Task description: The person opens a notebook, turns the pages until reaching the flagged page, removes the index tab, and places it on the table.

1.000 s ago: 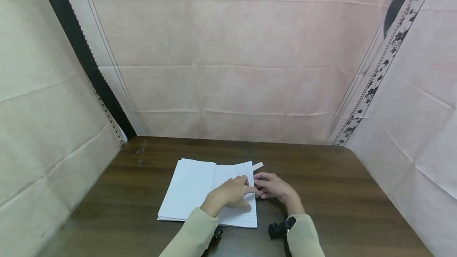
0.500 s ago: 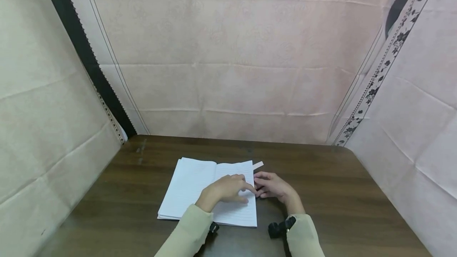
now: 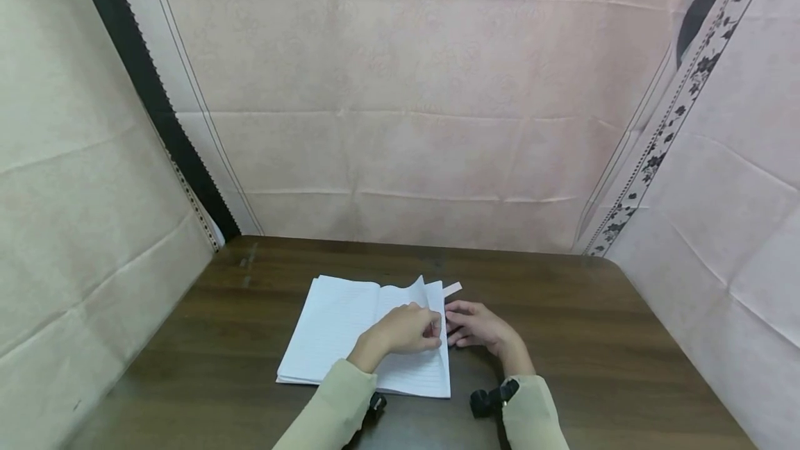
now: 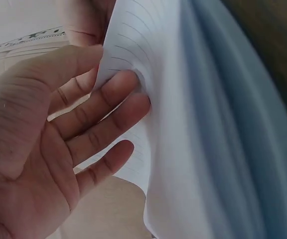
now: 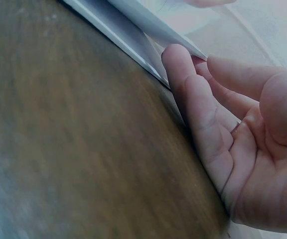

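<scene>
i see the left hand point(image 3: 400, 330), fingers pinching a raised page point(image 3: 417, 289) of the open lined notebook point(image 3: 331, 332); the right hand point(image 3: 482, 332) pinches its three-o'clock edge.

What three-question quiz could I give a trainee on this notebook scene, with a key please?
1. Multiple choice: the left hand holds a) the cloth backdrop, b) a lifted page, c) the table's far edge.
2. True or false: the notebook lies closed.
3. Fill in: in the head view, the pale strip sticks out past the notebook's ____ edge.

Key: 1 b; 2 false, it lies open; 3 right.
</scene>
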The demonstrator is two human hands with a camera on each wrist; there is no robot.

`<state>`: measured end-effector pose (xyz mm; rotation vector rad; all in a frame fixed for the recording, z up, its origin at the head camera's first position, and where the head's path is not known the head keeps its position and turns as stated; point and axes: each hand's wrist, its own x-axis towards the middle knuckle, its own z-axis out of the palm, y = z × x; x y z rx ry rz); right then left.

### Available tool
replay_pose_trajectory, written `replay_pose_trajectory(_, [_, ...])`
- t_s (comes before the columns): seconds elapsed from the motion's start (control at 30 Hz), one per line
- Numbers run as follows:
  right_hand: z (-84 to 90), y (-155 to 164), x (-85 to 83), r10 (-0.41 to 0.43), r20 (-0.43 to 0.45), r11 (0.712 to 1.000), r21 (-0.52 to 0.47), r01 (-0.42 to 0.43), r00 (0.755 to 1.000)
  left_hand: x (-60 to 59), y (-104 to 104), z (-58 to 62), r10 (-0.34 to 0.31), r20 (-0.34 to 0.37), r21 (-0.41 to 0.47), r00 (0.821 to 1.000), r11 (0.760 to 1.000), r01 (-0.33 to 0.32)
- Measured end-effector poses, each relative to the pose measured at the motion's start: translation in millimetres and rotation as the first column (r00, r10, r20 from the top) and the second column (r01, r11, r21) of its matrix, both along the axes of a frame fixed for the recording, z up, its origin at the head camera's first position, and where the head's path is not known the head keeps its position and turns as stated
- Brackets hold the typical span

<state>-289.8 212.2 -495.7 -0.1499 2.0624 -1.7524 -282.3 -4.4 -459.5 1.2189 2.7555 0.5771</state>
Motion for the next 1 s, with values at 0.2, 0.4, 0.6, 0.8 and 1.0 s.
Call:
replay_pose_trajectory(0.2, [-0.1, -0.7, -0.1, 0.007, -0.006, 1.0, 0.005, -0.007, 1.0, -1.6, -2.0, 0.0, 0.133, 0.073, 0.111, 0.988, 0.984, -0.141])
replay_pose_trajectory(0.4, [0.6, -0.2, -0.7, 0.013, 0.005, 1.0, -0.001, -0.013, 1.0, 1.2, -2.1, 3.2, 0.232, 0.242, 0.198, 0.942, 0.939, -0.282])
replay_pose_trajectory(0.6, [0.4, -0.3, -0.3, 0.021, 0.004, 1.0, -0.005, -0.021, 1.0, 3.8, 2.4, 1.2, 0.313, 0.325, 0.182, 0.893, 0.905, -0.384])
replay_pose_trajectory(0.8, [-1.5, -0.6, -0.8, 0.027, -0.002, 1.0, -0.013, -0.027, 1.0, 2.1, 2.9, 1.1, 0.355, 0.34, 0.165, 0.871, 0.889, -0.426])
replay_pose_trajectory(1.0, [-1.5, -0.3, -0.2, 0.019, -0.007, 1.0, 0.003, -0.019, 1.0, -1.5, -4.9, 6.1, 0.359, 0.373, 0.175, 0.855, 0.878, -0.445])
